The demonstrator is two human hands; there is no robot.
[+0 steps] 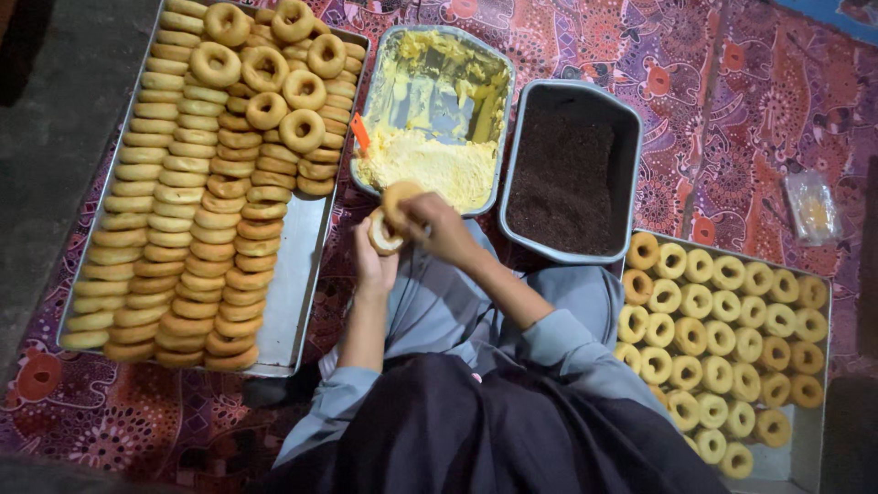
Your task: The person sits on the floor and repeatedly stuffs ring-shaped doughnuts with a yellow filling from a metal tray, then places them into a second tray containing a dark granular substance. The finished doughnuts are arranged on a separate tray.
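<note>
The left hand point(375, 261) holds a donut half point(383, 232). Its fingers are curled around the half, with the cut side facing up. The right hand point(437, 227) is closed on the other half point(398, 198), just above and touching the first one. Both hands are in front of the person's chest, right at the near edge of the cream pan point(377, 87).

The cream pan has yellow cream point(430, 165) piled at its near end. An orange scraper point(360, 133) sticks out at the pan's left edge. Just to the right is a grey tub point(631, 165) full of dark sprinkles point(565, 183).

On the person's left lies a big tray point(297, 284) with rows of plain brown donuts point(183, 201) standing on edge and more piled at the far end. On the person's right is another tray point(805, 439) with donuts point(722, 338) lying flat in rows, pale on top. A small clear bag point(811, 206) lies beyond it on the patterned cloth point(732, 82).
</note>
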